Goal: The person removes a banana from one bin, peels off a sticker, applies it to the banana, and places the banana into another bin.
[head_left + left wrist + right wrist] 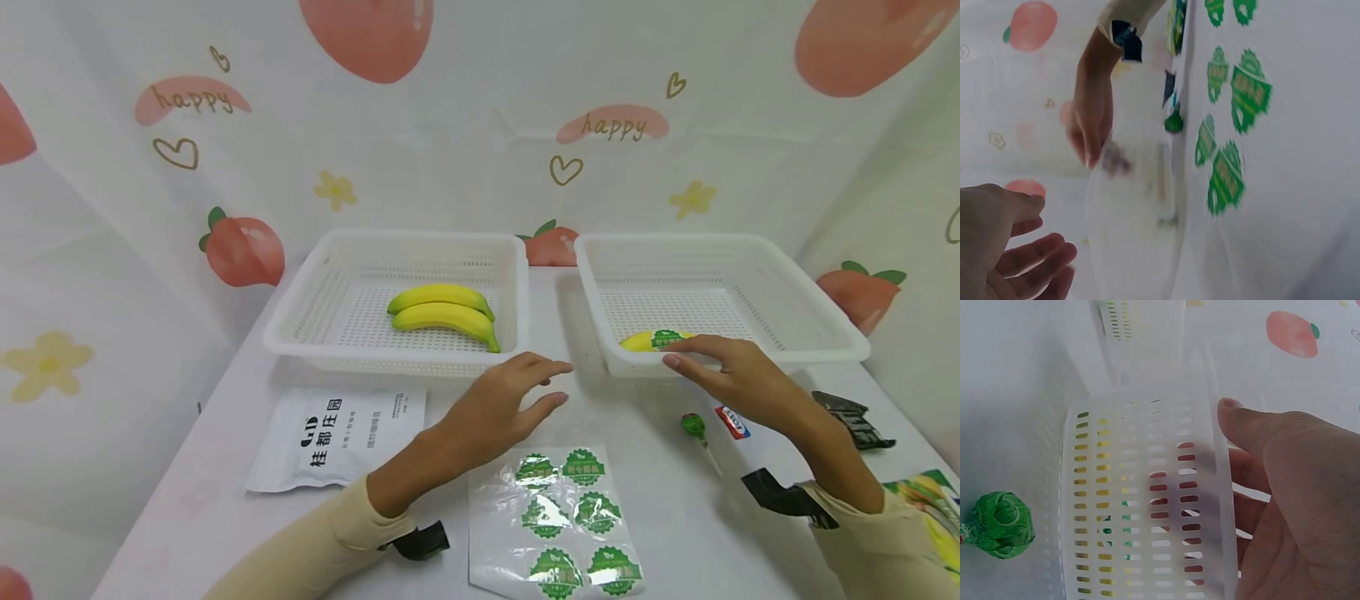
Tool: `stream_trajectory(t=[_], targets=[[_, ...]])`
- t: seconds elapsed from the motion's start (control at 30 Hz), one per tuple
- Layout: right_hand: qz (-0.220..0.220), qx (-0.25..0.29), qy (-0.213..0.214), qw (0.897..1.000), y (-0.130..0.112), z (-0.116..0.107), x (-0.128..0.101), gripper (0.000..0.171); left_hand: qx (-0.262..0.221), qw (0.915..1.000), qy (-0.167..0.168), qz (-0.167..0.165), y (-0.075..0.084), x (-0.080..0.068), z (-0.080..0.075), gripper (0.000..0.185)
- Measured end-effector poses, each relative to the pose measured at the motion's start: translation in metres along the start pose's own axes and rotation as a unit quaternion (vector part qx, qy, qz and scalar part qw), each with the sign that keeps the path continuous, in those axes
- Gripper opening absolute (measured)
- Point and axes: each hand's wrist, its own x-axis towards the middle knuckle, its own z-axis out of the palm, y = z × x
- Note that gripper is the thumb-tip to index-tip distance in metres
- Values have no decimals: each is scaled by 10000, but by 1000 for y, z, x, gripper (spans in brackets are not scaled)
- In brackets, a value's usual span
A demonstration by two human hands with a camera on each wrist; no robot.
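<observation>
Two white slotted baskets stand side by side. The left basket (315, 308) holds two yellow bananas (444, 315). In the right basket (817, 308) a banana with a green sticker (651, 340) lies at the near left corner. My right hand (686, 354) reaches over that basket's near rim with straight fingers just beside the stickered banana, holding nothing. In the right wrist view its fingers (1254, 425) show over the basket wall (1147, 500). My left hand (551, 383) hovers with relaxed fingers over the table between the baskets, above a sheet of green stickers (562, 517).
A white printed pouch (337, 433) lies at the front left. A green-wrapped lollipop (693, 427) and a small red-and-blue label (732, 421) lie under my right forearm. Black packets (855, 417) and a colourful pack (930, 500) sit at the right edge. A peach-print cloth backs the table.
</observation>
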Motion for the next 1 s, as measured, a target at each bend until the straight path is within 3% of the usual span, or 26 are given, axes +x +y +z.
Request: stream_trajectory(t=[0.17, 0.37, 0.53, 0.67, 1.0], targets=[[-18, -50, 55, 10000, 1, -2, -1, 44, 975, 9912, 824, 353, -16, -26, -29, 29], [1, -45, 82, 10000, 0, -4, -1, 43, 1753, 9755, 1326, -120, -44, -48, -61, 31], [46, -7, 60, 10000, 1, -3, -1, 45, 2232, 9635, 1287, -731, -62, -57, -74, 36], [41, 20, 31, 10000, -1, -2, -1, 45, 2330, 9605, 1043, -1111, -66, -61, -77, 35], [-535, 89, 349, 9979, -26, -6, 11, 36, 2383, 9574, 869, -1383, -64, -62, -78, 38]])
